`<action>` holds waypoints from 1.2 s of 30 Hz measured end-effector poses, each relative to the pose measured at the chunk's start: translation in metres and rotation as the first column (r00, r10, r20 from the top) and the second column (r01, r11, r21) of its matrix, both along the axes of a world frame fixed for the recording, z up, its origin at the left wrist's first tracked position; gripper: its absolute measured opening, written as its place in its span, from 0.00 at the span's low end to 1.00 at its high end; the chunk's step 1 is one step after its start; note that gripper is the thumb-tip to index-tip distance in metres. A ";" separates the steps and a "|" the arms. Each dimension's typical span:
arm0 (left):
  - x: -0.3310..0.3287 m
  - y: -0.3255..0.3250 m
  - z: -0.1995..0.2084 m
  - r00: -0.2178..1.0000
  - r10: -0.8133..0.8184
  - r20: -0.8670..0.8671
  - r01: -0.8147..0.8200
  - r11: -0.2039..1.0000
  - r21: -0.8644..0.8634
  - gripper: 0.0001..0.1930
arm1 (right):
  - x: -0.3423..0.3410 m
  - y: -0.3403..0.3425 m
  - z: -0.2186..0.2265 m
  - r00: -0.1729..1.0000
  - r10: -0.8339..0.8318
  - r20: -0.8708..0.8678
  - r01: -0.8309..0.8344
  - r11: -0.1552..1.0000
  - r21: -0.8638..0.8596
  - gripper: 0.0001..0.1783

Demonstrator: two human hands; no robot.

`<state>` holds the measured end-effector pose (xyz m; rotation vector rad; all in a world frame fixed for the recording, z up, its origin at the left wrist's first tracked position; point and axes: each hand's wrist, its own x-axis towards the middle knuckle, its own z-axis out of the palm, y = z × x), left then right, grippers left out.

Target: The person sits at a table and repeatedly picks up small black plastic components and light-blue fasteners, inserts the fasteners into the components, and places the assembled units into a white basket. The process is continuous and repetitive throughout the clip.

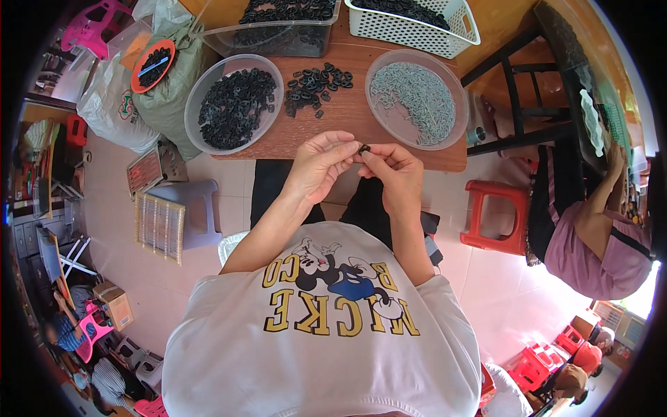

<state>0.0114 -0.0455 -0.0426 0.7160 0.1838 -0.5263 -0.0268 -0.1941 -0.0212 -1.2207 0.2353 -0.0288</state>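
My left hand (325, 161) and my right hand (394, 174) meet just past the near edge of the wooden table (333, 135). Between their fingertips is a small black plastic part (364, 149); both hands pinch it. Its details are too small to make out. Beyond my left hand stands a clear round bowl (194, 118) full of small black parts. A loose pile of black parts (316, 89) lies on the wood in the middle. Past my right hand sits another clear bowl (455, 132) holding many silvery screws (415, 90).
Along the far side stand a clear bin (292, 43) and a white perforated basket (417, 31), both with black parts. Sacks (163, 104) lean at the left, an orange dish (165, 47) on top. A red stool (495, 215) stands right, near a co-worker in a mauve shirt (597, 250).
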 end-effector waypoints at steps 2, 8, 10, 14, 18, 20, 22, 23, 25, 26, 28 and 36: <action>-0.001 0.000 0.000 1.000 0.001 -0.003 -0.001 1.000 0.003 0.08 | -0.001 0.000 0.000 1.000 -0.004 -0.005 0.004 1.000 0.008 0.07; -0.003 0.000 0.001 0.999 0.006 0.043 -0.007 0.999 0.043 0.08 | -0.002 0.000 -0.001 1.000 -0.018 -0.005 0.017 0.998 -0.054 0.07; -0.004 -0.001 0.001 0.996 0.014 0.092 -0.022 0.996 0.086 0.08 | -0.003 0.002 0.000 1.000 -0.022 -0.011 0.021 0.995 -0.094 0.06; -0.005 0.000 0.002 0.993 -0.005 0.116 -0.012 0.989 0.148 0.07 | -0.005 0.005 0.002 1.000 -0.021 -0.019 0.017 0.981 -0.191 0.06; -0.006 0.003 -0.006 0.998 -0.007 0.064 -0.003 0.988 0.155 0.07 | -0.003 0.010 -0.004 0.999 -0.019 -0.044 0.011 0.984 -0.178 0.06; -0.002 0.007 -0.013 0.998 -0.014 0.060 0.004 0.986 0.169 0.07 | 0.000 0.012 -0.014 0.999 -0.019 -0.049 0.009 0.983 -0.186 0.06; 0.001 0.011 -0.018 0.998 -0.017 0.065 0.004 0.983 0.185 0.08 | 0.000 0.013 -0.016 0.999 -0.013 -0.052 0.002 0.979 -0.202 0.06; 0.001 0.012 -0.018 0.998 -0.015 0.063 0.002 0.981 0.195 0.08 | 0.000 0.014 -0.017 0.999 -0.010 -0.053 -0.002 0.978 -0.210 0.06; 0.000 0.014 -0.018 0.998 -0.011 0.056 -0.001 0.977 0.212 0.08 | -0.001 0.013 -0.018 0.999 -0.005 -0.051 -0.004 0.984 -0.180 0.06; -0.001 0.014 -0.019 0.999 -0.008 0.043 -0.001 0.978 0.208 0.08 | -0.002 0.012 -0.019 0.999 -0.004 -0.051 -0.005 0.986 -0.164 0.06; -0.003 0.014 -0.019 1.000 -0.005 0.021 0.001 0.979 0.202 0.09 | -0.003 0.012 -0.019 0.998 -0.009 -0.060 0.000 0.989 -0.145 0.06; 0.035 0.032 -0.027 0.872 -0.050 0.487 -0.317 0.701 0.639 0.10 | -0.006 0.001 -0.025 0.997 -0.061 -0.052 0.056 0.995 -0.077 0.05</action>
